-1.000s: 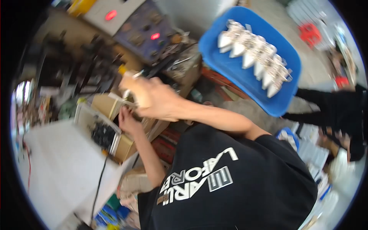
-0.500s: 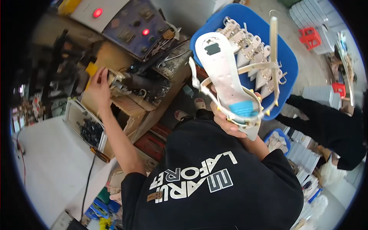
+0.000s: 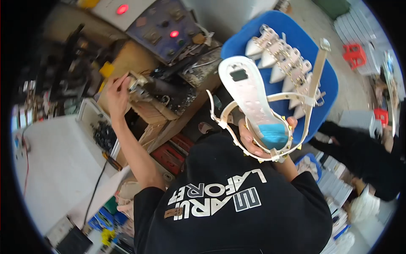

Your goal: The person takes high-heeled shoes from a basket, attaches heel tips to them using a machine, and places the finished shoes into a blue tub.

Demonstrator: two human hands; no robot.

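Observation:
A beige strappy sandal (image 3: 249, 95) with gold studs is in my right hand (image 3: 249, 142), which is closed around its toe end. The insole faces up toward me, with a blue patch near the toe and a dark label at the heel. Long buckled straps loop loosely around it. At the workbench, my left hand (image 3: 117, 95) has its fingers pinched together beside a shiny metal part (image 3: 138, 84) of the machine. Whatever those fingers hold, if anything, I cannot make out. A yellow piece (image 3: 107, 70) is just above this hand.
Several similar pointed shoes (image 3: 285, 63) sit in a blue tub (image 3: 327, 93). A control box (image 3: 163, 29) with red lights stands behind the bench. A bin of small dark parts (image 3: 103, 135) and a screwdriver (image 3: 112, 161) are at left. Another person (image 3: 363, 156) is at right.
The sandal has tilted and shifted slightly down and right in view. My left hand has moved from the yellow piece to the metal part. The whole view has shifted a little.

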